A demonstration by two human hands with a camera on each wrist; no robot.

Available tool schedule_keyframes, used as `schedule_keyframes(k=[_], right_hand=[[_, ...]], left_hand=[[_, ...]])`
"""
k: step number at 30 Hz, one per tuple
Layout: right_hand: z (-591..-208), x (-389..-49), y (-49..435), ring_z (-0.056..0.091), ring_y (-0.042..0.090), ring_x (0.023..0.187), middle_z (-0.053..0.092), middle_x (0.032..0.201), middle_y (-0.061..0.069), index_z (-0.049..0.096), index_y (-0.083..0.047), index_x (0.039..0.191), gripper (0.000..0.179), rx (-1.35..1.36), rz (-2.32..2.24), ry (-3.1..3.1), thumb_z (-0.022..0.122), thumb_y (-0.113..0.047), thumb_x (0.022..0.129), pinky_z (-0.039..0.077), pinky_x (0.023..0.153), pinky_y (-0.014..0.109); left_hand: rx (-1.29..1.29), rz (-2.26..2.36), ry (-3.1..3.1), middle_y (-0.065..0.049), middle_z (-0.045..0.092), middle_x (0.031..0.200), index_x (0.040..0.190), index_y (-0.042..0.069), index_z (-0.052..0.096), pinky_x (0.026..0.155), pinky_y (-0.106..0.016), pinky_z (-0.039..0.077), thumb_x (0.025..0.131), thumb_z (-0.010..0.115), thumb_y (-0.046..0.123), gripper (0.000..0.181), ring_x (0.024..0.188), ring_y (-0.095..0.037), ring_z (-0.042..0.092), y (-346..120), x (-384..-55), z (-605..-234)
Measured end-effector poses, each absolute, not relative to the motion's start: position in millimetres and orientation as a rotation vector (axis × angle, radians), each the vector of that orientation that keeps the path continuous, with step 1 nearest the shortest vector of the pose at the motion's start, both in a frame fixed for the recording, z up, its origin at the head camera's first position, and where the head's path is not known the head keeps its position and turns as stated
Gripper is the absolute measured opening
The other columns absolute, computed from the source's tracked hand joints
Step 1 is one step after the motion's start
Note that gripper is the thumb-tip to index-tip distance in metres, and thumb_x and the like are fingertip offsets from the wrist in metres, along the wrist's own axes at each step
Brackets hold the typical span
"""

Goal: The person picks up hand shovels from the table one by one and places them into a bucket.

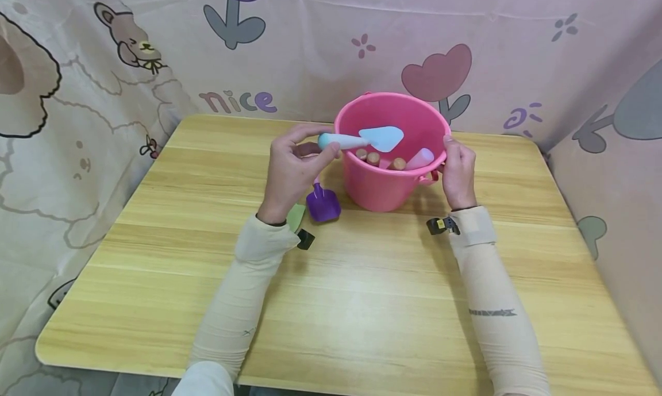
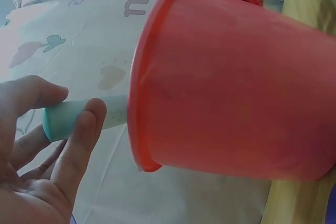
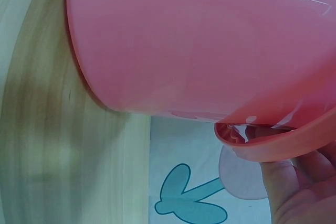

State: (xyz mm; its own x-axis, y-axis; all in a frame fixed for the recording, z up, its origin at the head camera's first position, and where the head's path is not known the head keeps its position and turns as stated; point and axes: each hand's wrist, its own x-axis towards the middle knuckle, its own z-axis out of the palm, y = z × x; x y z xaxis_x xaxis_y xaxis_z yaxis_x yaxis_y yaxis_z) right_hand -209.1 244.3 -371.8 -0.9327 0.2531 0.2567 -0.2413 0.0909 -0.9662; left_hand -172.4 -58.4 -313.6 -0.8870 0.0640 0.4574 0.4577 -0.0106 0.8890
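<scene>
My left hand (image 1: pixel 291 175) pinches the handle of a light blue toy trowel (image 1: pixel 384 138) between thumb and fingers, its blade over the mouth of a pink bucket (image 1: pixel 374 183). The left wrist view shows the rounded teal end of the trowel handle (image 2: pixel 68 119) in the fingers, with the rest hidden behind the bucket's rim. On the bucket's right side, my right hand (image 1: pixel 458 172) holds the rim near the handle joint. Inside stand several tan round ends (image 1: pixel 397 164) and a lilac handle (image 1: pixel 421 158); their lower parts are hidden.
A small purple toy shovel (image 1: pixel 324 204) lies on the wooden table (image 1: pixel 362 304) left of the bucket. Beside it, a light green piece (image 1: pixel 296 216) is partly covered by the left wrist. A printed cloth (image 1: pixel 320 57) hangs close behind the table.
</scene>
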Motion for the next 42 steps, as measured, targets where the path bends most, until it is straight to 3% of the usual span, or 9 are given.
schedule_keyframes(k=[2, 8, 16, 22, 26, 33, 42], right_hand=[[-371.7, -209.0, 244.4, 0.063, 0.008, 0.072, 0.060, 0.074, -0.004, 0.063, -0.014, 0.070, 0.046, -0.009, 1.902, -2.017, 0.046, -0.032, 0.108, 0.059, 0.068, 0.016], [-374.0, -209.9, 245.2, 0.060, 0.010, 0.070, 0.058, 0.073, -0.003, 0.061, -0.012, 0.070, 0.048, 0.006, 1.876, -2.055, 0.043, -0.035, 0.109, 0.056, 0.063, 0.018], [-376.4, -211.1, 246.7, 0.061, 0.011, 0.075, 0.059, 0.076, -0.003, 0.062, -0.012, 0.072, 0.048, -0.004, 1.859, -2.079, 0.042, -0.036, 0.109, 0.058, 0.068, 0.018], [-375.5, -209.8, 246.3, 0.060, 0.010, 0.068, 0.057, 0.071, -0.003, 0.059, -0.011, 0.069, 0.049, 0.015, 1.873, -2.050, 0.044, -0.035, 0.109, 0.055, 0.061, 0.019], [-375.7, -209.3, 246.0, 0.062, 0.011, 0.077, 0.060, 0.075, -0.004, 0.060, -0.013, 0.070, 0.049, 0.011, 1.867, -2.065, 0.043, -0.036, 0.109, 0.058, 0.067, 0.019], [-375.6, -210.1, 246.0, 0.062, 0.010, 0.073, 0.060, 0.074, -0.005, 0.059, -0.017, 0.067, 0.048, 0.001, 1.865, -2.064, 0.043, -0.037, 0.108, 0.057, 0.067, 0.018], [-374.8, -210.1, 245.7, 0.055, 0.009, 0.066, 0.055, 0.069, -0.006, 0.057, -0.018, 0.067, 0.048, 0.000, 1.865, -2.067, 0.043, -0.038, 0.108, 0.054, 0.063, 0.019]], left_hand=[[-0.558, -1.952, -2.000, -0.022, 0.068, 0.120, 0.121, -0.008, 0.070, 0.081, -0.030, 0.065, 0.088, 0.080, 0.004, 0.036, 0.089, -0.025, 0.079, -56.7, -172.1, -313.8], [-0.577, -1.860, -2.028, -0.017, 0.068, 0.119, 0.122, -0.006, 0.071, 0.080, -0.031, 0.065, 0.089, 0.080, 0.005, 0.036, 0.092, -0.032, 0.078, -51.2, -171.5, -316.1], [-0.583, -1.734, -2.031, -0.015, 0.070, 0.115, 0.121, -0.001, 0.074, 0.077, -0.031, 0.066, 0.088, 0.083, 0.011, 0.036, 0.086, -0.028, 0.078, -41.4, -172.5, -318.6], [-0.566, -1.736, -2.038, -0.013, 0.071, 0.114, 0.122, 0.001, 0.074, 0.075, -0.029, 0.066, 0.088, 0.083, 0.013, 0.037, 0.084, -0.025, 0.077, -34.4, -175.6, -320.9], [-0.561, -1.715, -2.073, -0.012, 0.071, 0.113, 0.122, 0.003, 0.075, 0.076, -0.030, 0.066, 0.089, 0.083, 0.016, 0.036, 0.083, -0.023, 0.074, -29.8, -178.0, -323.8], [-0.577, -1.634, -2.130, -0.013, 0.072, 0.110, 0.121, 0.002, 0.075, 0.074, -0.038, 0.064, 0.089, 0.083, 0.017, 0.036, 0.078, -0.020, 0.066, -22.1, -182.2, -329.6], [-0.547, -1.625, -2.203, -0.012, 0.072, 0.109, 0.121, 0.003, 0.075, 0.069, -0.023, 0.057, 0.089, 0.083, 0.021, 0.037, 0.081, -0.019, 0.062, -17.0, -184.5, -333.3]])
